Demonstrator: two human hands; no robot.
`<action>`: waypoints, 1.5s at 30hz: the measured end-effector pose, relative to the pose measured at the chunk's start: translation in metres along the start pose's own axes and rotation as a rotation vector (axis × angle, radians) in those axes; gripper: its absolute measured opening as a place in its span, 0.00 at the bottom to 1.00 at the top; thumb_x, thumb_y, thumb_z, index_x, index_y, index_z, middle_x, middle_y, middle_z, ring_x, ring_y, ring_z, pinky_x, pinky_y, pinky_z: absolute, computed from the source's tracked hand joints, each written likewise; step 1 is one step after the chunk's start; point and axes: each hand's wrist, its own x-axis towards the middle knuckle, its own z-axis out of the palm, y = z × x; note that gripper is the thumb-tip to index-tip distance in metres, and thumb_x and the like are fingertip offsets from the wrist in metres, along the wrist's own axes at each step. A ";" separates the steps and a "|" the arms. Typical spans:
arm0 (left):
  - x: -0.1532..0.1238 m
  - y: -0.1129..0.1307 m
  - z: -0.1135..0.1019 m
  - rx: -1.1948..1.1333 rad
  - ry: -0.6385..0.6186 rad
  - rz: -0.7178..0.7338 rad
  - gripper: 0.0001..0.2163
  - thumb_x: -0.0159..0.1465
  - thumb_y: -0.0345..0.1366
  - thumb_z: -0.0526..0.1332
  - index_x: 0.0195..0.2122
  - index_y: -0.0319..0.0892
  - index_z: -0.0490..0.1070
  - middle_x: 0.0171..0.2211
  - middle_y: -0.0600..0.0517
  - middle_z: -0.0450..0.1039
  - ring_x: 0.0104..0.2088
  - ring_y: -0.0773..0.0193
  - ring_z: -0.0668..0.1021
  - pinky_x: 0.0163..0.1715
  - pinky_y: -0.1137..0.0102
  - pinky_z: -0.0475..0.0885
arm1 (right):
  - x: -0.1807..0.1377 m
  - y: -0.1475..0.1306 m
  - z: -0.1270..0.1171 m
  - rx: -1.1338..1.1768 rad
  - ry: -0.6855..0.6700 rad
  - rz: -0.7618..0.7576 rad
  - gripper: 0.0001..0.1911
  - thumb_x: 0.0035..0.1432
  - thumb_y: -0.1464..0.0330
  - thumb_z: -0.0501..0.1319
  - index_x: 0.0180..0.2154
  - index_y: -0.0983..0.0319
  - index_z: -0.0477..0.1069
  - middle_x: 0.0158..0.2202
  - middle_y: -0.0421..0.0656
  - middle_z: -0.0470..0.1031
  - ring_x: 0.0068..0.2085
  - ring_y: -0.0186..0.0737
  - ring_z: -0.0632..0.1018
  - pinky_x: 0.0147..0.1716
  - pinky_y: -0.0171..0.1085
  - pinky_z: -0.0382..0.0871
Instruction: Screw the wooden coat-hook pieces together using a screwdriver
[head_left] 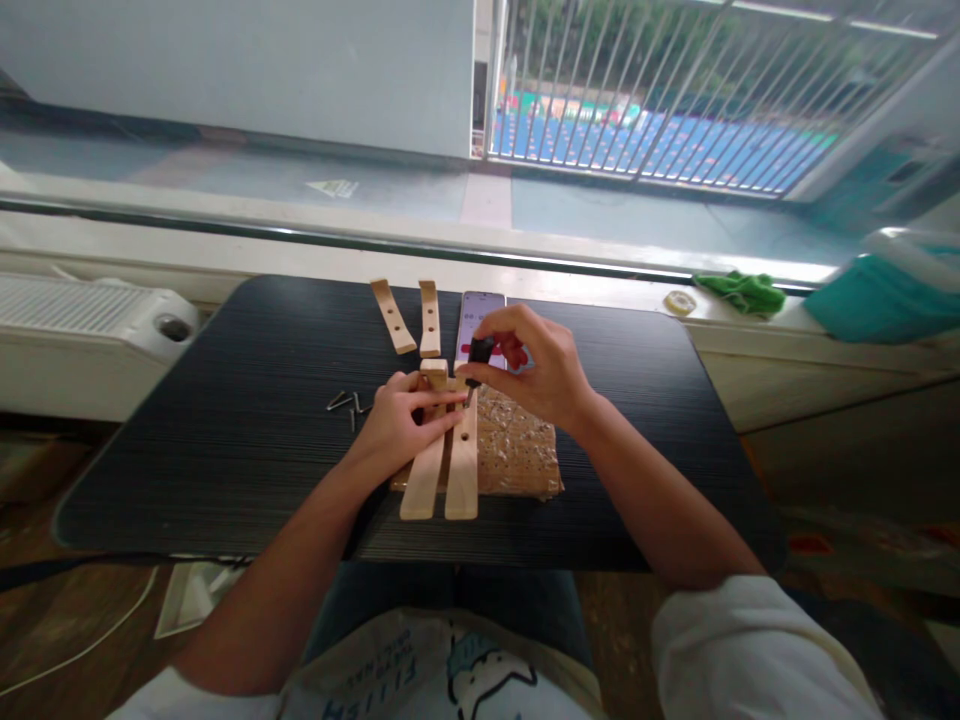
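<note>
My right hand (536, 365) is closed around a black-handled screwdriver (480, 350), its thin shaft pointing down at the right-hand wooden piece (463, 470). Beside that piece lies a second wooden piece (426, 478); both are pale, flared towards me and raised at the far end. My left hand (401, 415) grips across these two pieces, its thumb and forefinger reaching to the screwdriver's tip. Whether a screw sits under the tip is too small to tell. A hole shows in the right-hand piece. Underneath is a tape-wrapped cardboard slab (517, 445).
Two more wooden pieces with holes, a left one (392, 318) and a right one (430, 320), lie farther back on the black table (247, 430). A phone (480, 310) lies behind my hands. Several small metal screws or pins (345, 400) are at left. A tape roll (679, 302) and green cloth (741, 292) rest on the sill.
</note>
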 end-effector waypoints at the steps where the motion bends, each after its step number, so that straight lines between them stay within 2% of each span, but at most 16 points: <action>1: 0.000 0.000 0.000 0.000 0.001 0.000 0.10 0.59 0.37 0.67 0.43 0.51 0.80 0.44 0.50 0.74 0.45 0.56 0.72 0.52 0.55 0.69 | 0.000 0.000 -0.001 -0.004 -0.003 -0.011 0.10 0.57 0.66 0.64 0.39 0.59 0.66 0.33 0.37 0.73 0.27 0.27 0.68 0.29 0.33 0.65; 5: 0.000 0.001 -0.001 -0.002 -0.002 -0.010 0.10 0.59 0.37 0.68 0.43 0.51 0.80 0.43 0.50 0.74 0.44 0.56 0.72 0.51 0.55 0.70 | 0.001 -0.001 -0.007 -0.028 -0.081 -0.008 0.10 0.59 0.63 0.61 0.41 0.60 0.67 0.34 0.38 0.74 0.28 0.29 0.69 0.29 0.34 0.65; 10: 0.001 0.001 -0.002 0.007 -0.014 -0.013 0.11 0.59 0.37 0.68 0.43 0.51 0.80 0.42 0.50 0.74 0.43 0.56 0.72 0.50 0.55 0.69 | 0.006 -0.004 -0.019 -0.039 -0.190 -0.006 0.09 0.59 0.71 0.55 0.43 0.62 0.67 0.36 0.40 0.74 0.30 0.28 0.71 0.31 0.33 0.66; 17: 0.002 -0.003 0.000 0.002 -0.007 0.021 0.11 0.58 0.37 0.68 0.43 0.51 0.80 0.43 0.50 0.75 0.43 0.56 0.72 0.49 0.56 0.70 | 0.006 -0.001 -0.024 0.140 -0.269 0.067 0.12 0.59 0.74 0.56 0.46 0.64 0.63 0.41 0.44 0.76 0.31 0.26 0.72 0.31 0.31 0.66; 22: 0.000 -0.003 0.000 -0.005 -0.002 0.018 0.11 0.59 0.37 0.68 0.43 0.51 0.80 0.44 0.50 0.75 0.44 0.56 0.72 0.51 0.55 0.69 | 0.008 -0.002 -0.026 0.129 -0.307 0.032 0.16 0.61 0.75 0.55 0.51 0.63 0.69 0.38 0.40 0.77 0.28 0.25 0.70 0.31 0.30 0.66; 26: 0.000 -0.001 -0.001 -0.005 -0.002 -0.001 0.11 0.58 0.36 0.69 0.43 0.52 0.80 0.44 0.51 0.75 0.45 0.56 0.72 0.52 0.55 0.69 | 0.009 0.000 -0.026 0.138 -0.294 0.013 0.17 0.62 0.75 0.55 0.51 0.61 0.72 0.32 0.38 0.77 0.27 0.25 0.69 0.30 0.30 0.65; 31: 0.000 -0.001 -0.002 -0.002 -0.014 -0.006 0.11 0.58 0.37 0.68 0.43 0.51 0.80 0.45 0.50 0.74 0.45 0.56 0.72 0.53 0.55 0.69 | 0.009 0.002 -0.026 0.168 -0.279 0.013 0.15 0.61 0.74 0.57 0.48 0.61 0.74 0.35 0.38 0.78 0.27 0.24 0.69 0.29 0.29 0.65; 45: 0.000 -0.004 -0.001 -0.002 -0.015 0.008 0.11 0.59 0.37 0.68 0.43 0.52 0.80 0.43 0.50 0.74 0.44 0.55 0.71 0.51 0.54 0.68 | 0.010 0.000 -0.024 0.113 -0.226 0.078 0.11 0.58 0.66 0.64 0.43 0.61 0.75 0.31 0.36 0.74 0.26 0.24 0.68 0.28 0.29 0.63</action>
